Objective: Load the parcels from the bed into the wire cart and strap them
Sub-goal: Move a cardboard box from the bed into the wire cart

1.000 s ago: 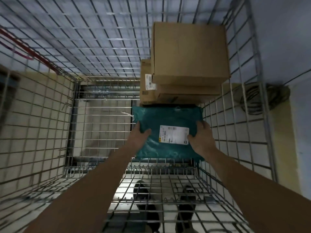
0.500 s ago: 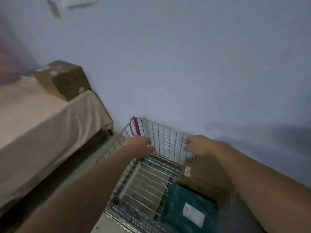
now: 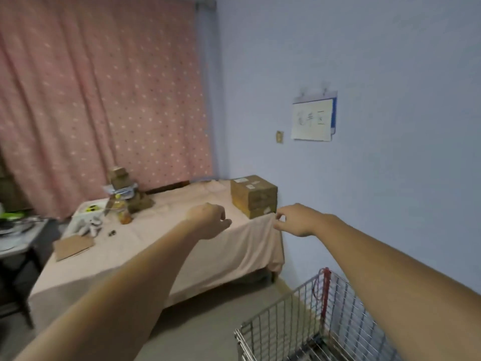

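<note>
Both arms out toward bed (image 3: 182, 246). Left hand (image 3: 209, 221) and right hand (image 3: 295, 220) loosely curled, holding nothing. Box (image 3: 253, 195) just beyond right hand, at bed corner by wall; likely next pick. Cart (image 3: 294, 316) below right forearm. Box labels white, unreadable. Wall sheet (image 3: 313, 118): handwriting, illegible.

The room is dim and evenly lit, with a bluish cast on the wall (image 3: 390, 61) and no glare. The pink curtain (image 3: 91, 87) glows faintly. A soft shadow lies under the bed (image 3: 161, 246). Everything looks slightly soft; forearms smear toward the bottom corners, and straight lines bow at the edges.
</note>
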